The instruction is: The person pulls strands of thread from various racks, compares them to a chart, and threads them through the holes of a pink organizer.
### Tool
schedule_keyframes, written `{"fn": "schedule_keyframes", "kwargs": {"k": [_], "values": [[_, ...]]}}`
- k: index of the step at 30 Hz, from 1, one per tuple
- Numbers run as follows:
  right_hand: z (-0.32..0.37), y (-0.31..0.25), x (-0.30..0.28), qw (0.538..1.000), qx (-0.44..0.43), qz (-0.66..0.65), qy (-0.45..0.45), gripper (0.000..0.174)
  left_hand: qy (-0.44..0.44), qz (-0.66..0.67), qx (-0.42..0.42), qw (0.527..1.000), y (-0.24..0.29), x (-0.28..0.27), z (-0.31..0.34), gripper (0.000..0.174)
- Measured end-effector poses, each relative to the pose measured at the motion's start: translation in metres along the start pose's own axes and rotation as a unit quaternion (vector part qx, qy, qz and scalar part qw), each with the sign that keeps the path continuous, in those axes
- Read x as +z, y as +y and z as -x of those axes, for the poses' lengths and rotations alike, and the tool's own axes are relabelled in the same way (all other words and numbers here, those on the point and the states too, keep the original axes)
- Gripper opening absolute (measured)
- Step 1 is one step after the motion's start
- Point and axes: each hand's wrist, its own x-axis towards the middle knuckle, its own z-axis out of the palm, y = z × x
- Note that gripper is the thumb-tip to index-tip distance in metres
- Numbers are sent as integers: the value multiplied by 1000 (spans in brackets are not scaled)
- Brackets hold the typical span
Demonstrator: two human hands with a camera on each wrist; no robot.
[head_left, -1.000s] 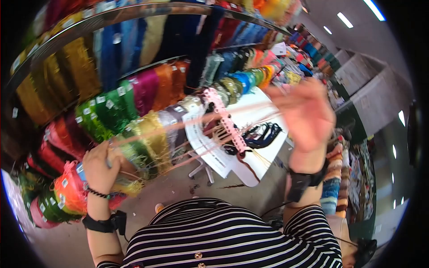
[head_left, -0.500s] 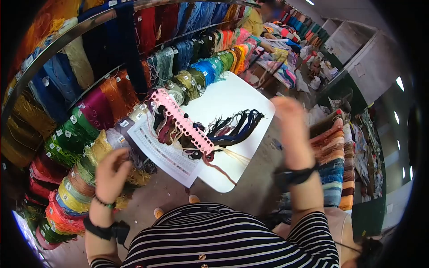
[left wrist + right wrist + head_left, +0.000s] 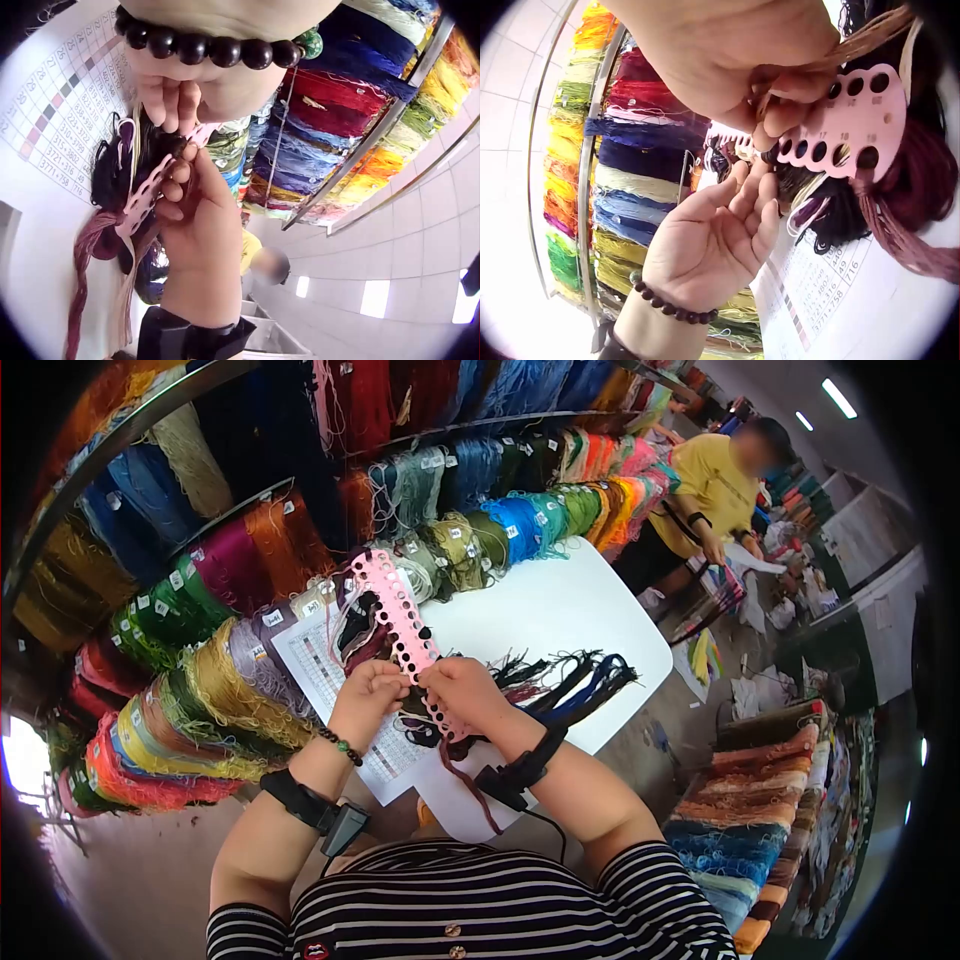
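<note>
A pink thread card with numbered holes along its edges lies on a white board. My left hand is at the card's left edge, its thumb and fingers pinching there, with curled fingers. Close beside it, my right hand pinches several strands of tan thread over the card; their ends are hidden among the fingers. In the right wrist view a burgundy thread bundle hangs from the card's end hole. Black and navy threads spread to the card's right.
A printed number chart lies under the card's left side. Racks of coloured thread skeins run along the left and back. More skeins hang at the right. A person in a yellow shirt stands beyond the board.
A second ago the hands were wide apart with tan strands stretched between them. They have since come together at the card. A person in yellow has come into clear view.
</note>
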Motion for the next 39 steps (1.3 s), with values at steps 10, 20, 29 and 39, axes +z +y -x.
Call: {"fn": "schedule_keyframes", "kwargs": {"k": [10, 20, 29, 39], "values": [[-5, -1, -11, 998, 35, -26, -34, 27, -1, -18, 65, 998, -7, 12, -17, 30], [-6, -22, -10, 994, -34, 107, -17, 27, 21, -96, 77, 992, -1, 24, -15, 39], [-8, 0, -9, 993, 60, -65, -76, 24, 69, -242, 92, 963, -8, -27, -15, 40], [-9, 7, -6, 996, 49, -59, -51, 15, 46, -190, 52, 979, 4, -12, -6, 30]]}}
